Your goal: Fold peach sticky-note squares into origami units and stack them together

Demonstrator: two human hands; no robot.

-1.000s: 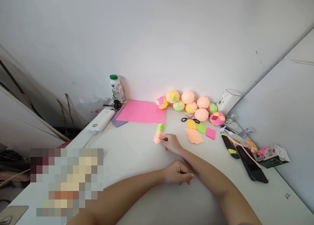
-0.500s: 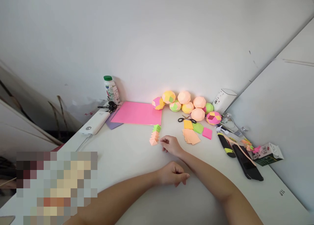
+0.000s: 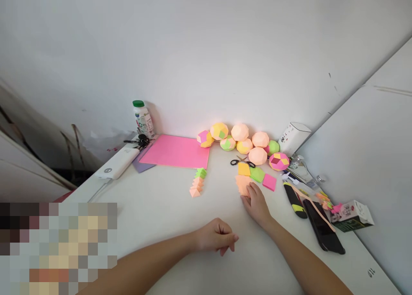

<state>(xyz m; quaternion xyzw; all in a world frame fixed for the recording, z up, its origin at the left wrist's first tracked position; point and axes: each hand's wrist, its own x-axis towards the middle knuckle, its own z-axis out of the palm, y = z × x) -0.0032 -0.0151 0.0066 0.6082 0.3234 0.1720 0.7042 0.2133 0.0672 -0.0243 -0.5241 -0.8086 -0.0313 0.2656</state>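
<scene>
My right hand [image 3: 257,204] is at the near edge of a fanned pile of peach sticky notes [image 3: 242,184]. Its fingertips press on the paper and its thumb lies at the edge, in a pinch. Closed with the fingers curled in, my left hand [image 3: 216,236] rests above the table nearer to me; nothing shows in it. To the left stands a row of folded paper pieces [image 3: 197,184], green at the far end and peach at the near end. Yellow notes [image 3: 243,169], green notes [image 3: 257,174] and pink notes [image 3: 269,182] lie beyond my right hand.
Several faceted paper balls [image 3: 240,132] line the wall. Scissors [image 3: 243,162] lie before them. A pink sheet [image 3: 175,151], a bottle [image 3: 143,120] and a power bank [image 3: 119,162] are on the left. On the right are a phone [image 3: 323,226], a box cutter [image 3: 294,200] and a carton [image 3: 353,215].
My right hand has moved right, from beside the folded pieces to the peach notes. My left hand keeps its curled shape. The view has shifted slightly.
</scene>
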